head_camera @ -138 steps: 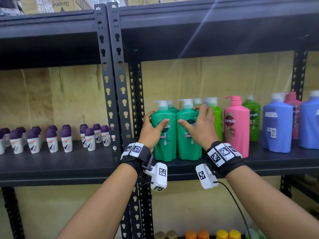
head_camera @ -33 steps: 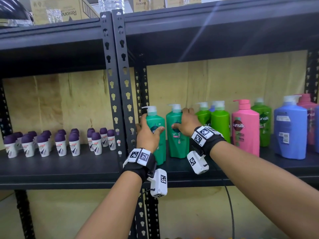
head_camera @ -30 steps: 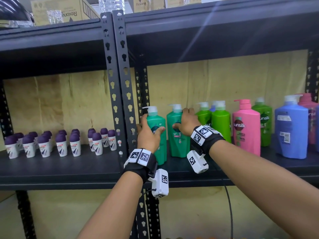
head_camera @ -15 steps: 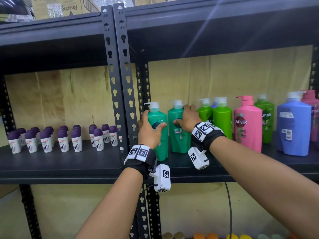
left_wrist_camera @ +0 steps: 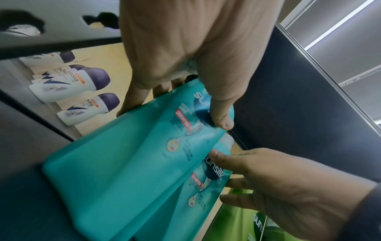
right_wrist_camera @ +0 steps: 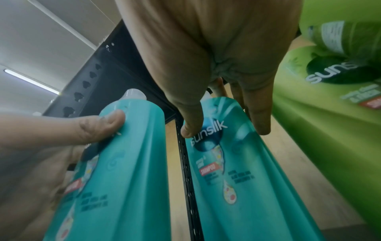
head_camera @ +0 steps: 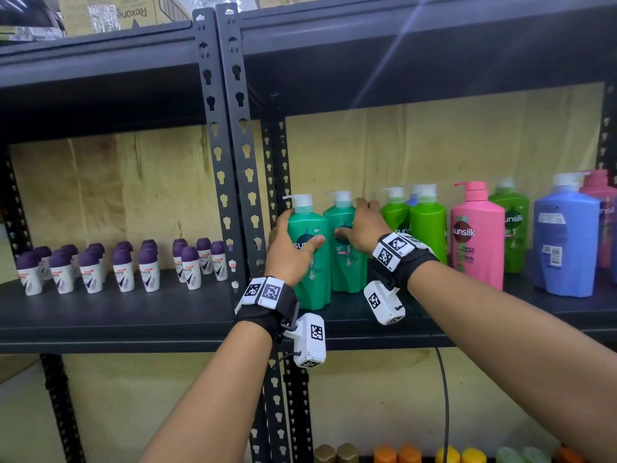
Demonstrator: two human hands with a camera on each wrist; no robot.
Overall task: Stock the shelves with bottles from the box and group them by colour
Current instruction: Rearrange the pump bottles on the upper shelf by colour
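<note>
The left hand grips the first teal bottle, which stands upright on the shelf just to the right of the black upright post. The thumb lies across the front label and the other fingers go round the side of the bottle that faces the post, so this grip is grasping the bottle. In the left wrist view the thumb presses on the dark round logo.

The right hand holds the second teal bottle, which stands upright, further from the post than the first one and a little deeper on the shelf. Its thumb is on the front label and its fingers reach over the shoulder and far side, so this grip is also grasping its bottle. From the right wrist view a narrow gap shows between the two teal bottles.

Further from the post than the second teal bottle stand the light green bottles, very near to the right hand. After them come a pink bottle, one more green bottle behind it, and a blue bottle.

On the other side of the post, small white roll-on bottles with purple caps stand in rows on the same shelf level.
</note>
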